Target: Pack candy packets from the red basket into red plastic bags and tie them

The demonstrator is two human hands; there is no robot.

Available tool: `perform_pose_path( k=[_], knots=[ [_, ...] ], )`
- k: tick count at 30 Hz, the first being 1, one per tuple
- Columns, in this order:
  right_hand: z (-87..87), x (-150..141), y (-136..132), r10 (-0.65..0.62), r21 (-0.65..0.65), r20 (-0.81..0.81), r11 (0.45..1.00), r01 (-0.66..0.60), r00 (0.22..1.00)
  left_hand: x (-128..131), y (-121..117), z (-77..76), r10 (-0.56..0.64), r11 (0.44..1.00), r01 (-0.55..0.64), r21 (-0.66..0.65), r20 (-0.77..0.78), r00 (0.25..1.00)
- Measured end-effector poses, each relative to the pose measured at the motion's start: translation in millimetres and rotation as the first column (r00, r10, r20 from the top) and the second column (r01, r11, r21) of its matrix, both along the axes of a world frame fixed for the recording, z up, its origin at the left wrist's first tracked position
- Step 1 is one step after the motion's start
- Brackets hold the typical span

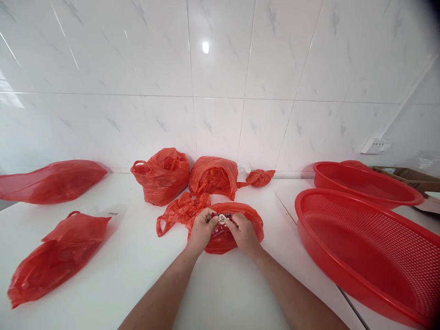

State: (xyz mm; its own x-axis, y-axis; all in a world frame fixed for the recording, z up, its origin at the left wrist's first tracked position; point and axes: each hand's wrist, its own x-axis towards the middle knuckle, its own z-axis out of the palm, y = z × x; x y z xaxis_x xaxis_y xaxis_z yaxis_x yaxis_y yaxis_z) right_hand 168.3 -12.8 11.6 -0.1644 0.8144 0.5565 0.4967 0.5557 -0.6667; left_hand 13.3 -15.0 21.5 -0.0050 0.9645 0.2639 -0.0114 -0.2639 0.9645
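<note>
Between my two hands is a small dark red printed packet (223, 218) with a pale round disc bearing a character at its middle. My left hand (203, 228) pinches its left side, thumb and fingers closed. On the right side, my right hand (243, 232) grips it the same way. Both hands are above an opened red plastic bag (252, 220) on the white table, with small dark red items partly visible inside. A crumpled red bag (181, 211) with a loop handle touches it at the back left.
Two full-looking red bags (165, 176) and a small knotted bag (260, 178) rest against the tiled wall. More red bags (62, 256) are at left. Large red perforated baskets (319, 238) occupy the right side, with a cardboard box (409, 176) behind and a wall socket (376, 145) above.
</note>
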Motion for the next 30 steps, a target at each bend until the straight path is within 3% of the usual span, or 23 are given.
perform_pose_path(
  k=[5,10,15,19,24,30],
  knots=[
    [-1.2,0.5,0.4,0.004,-0.02,0.014,1.0,-0.003,1.0,0.1,-3.2,2.3,-0.039,0.999,0.039,-0.015,0.024,0.999],
    [-2.4,1.6,2.5,0.008,0.045,0.054,0.999,-0.011,0.998,-3.4,-3.8,2.3,-0.163,0.986,0.164,-0.039,0.018,0.986],
    [-1.2,1.9,1.1,0.035,0.019,0.046,0.999,-0.036,0.998,-2.0,-2.2,-0.3,-0.128,0.992,0.128,-0.006,0.004,0.992],
    [-2.0,0.7,0.4,0.029,-0.023,-0.001,0.999,-0.029,1.0,1.7,-3.3,0.5,-0.152,0.988,0.152,-0.002,-0.018,0.988],
    [-0.8,-0.5,-0.5,0.0,0.014,-0.011,1.0,0.0,1.0,-0.2,-4.6,3.2,-0.194,0.981,0.194,-0.001,0.007,0.981],
    [3.4,-1.2,-4.3,0.045,-0.006,-0.027,0.999,-0.045,0.999,1.9,-4.9,1.5,-0.047,0.997,0.054,0.063,-0.112,0.993]
  ],
)
